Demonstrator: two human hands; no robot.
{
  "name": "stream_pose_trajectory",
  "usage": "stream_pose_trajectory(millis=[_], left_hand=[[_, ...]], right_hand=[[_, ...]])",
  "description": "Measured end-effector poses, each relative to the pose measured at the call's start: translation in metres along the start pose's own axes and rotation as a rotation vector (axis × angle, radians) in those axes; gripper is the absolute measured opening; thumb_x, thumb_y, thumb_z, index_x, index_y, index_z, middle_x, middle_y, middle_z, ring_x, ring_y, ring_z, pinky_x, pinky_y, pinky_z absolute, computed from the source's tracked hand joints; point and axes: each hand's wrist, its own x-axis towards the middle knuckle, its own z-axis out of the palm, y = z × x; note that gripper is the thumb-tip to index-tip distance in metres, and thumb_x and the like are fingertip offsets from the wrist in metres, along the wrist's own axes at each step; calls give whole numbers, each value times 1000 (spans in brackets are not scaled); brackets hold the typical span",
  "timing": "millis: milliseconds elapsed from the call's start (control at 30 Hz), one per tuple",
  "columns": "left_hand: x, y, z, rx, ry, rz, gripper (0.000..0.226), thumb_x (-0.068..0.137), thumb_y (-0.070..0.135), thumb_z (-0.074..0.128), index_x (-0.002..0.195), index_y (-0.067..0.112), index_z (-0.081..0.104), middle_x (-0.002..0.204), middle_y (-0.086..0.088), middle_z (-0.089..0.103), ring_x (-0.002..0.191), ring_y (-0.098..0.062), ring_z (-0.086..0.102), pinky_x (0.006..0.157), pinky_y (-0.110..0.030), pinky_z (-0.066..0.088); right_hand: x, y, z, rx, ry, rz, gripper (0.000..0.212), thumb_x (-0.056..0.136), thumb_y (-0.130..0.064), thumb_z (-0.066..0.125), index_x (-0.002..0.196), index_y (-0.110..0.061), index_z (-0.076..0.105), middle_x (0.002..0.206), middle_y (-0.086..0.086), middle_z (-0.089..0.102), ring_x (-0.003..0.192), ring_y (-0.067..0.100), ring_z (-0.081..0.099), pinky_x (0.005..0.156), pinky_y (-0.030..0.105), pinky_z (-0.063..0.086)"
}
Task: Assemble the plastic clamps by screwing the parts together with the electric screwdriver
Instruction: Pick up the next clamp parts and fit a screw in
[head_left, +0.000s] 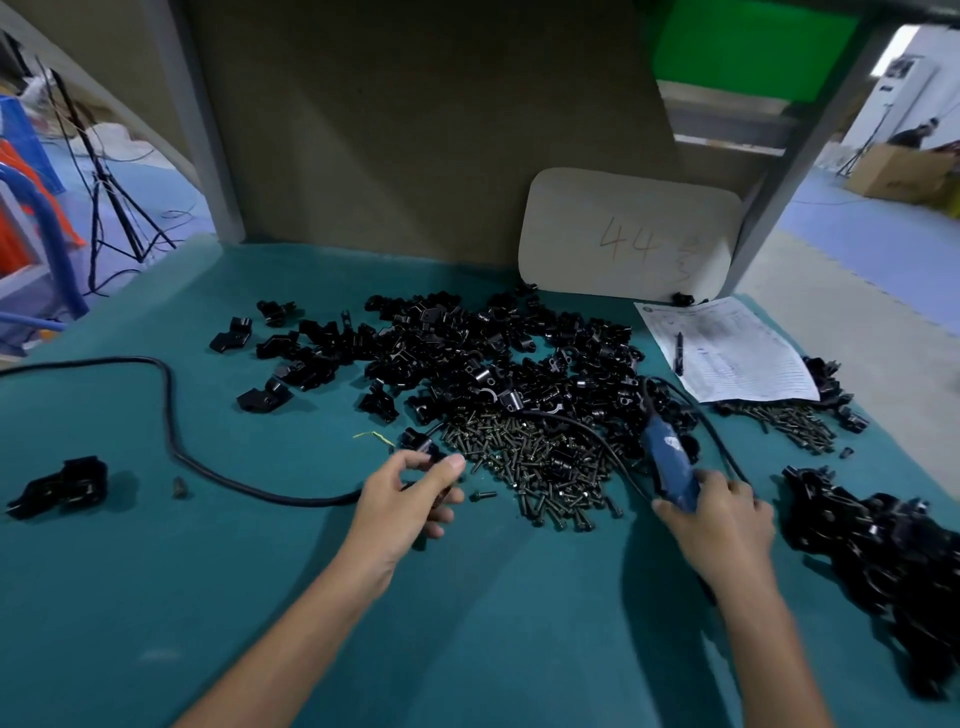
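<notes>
A big heap of black plastic clamp parts (467, 348) covers the middle of the green table (260, 597). Just in front of it lies a pile of dark screws (540, 462). My left hand (410, 499) pinches a black clamp part (418, 444) between thumb and fingers at the left edge of the screw pile. My right hand (722, 519) grips the blue electric screwdriver (667, 462), which points up and away over the screws. A single loose screw (483, 496) lies between my hands.
The screwdriver's black cable (171, 426) loops across the left of the table. A pile of black clamps (883, 551) lies at the right edge, one clamp (62, 486) at far left. A paper sheet with a pen (727, 353), more screws (795, 421) and a white board (628, 234) stand at back right.
</notes>
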Motion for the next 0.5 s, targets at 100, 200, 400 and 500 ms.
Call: stream_pose_trajectory(millis=[100,200,400,500], left_hand=[[-2,1,-2,90,20,-61,50,92,64,53,94,19,75,84,-3,77,62,-15,64,64,-36,51],[-1,4,2,102,38,-117,67,98,65,39,92,7,71,68,0,71,52,-10,55,50,-26,44],[-3,-1,4,301,-41,177,53,81,81,51,89,32,68,80,12,66,68,-3,55,67,-28,42],[0,-5,-1,513,-6,320,43,86,74,46,105,40,64,87,17,67,81,1,61,71,-20,42]], right_hand=[[-17,-23,2,34,135,-232,57,92,-36,74,141,-17,54,138,18,51,123,39,45,104,47,37],[-43,-67,22,194,-79,-617,36,100,-33,63,135,-26,62,116,-6,52,108,14,51,99,32,43],[-56,-116,81,-21,-103,-844,29,103,-8,50,130,-8,60,116,8,54,107,25,49,92,24,37],[-55,-116,86,-25,-77,-828,32,97,5,48,124,-10,58,117,8,57,107,25,51,89,21,34]])
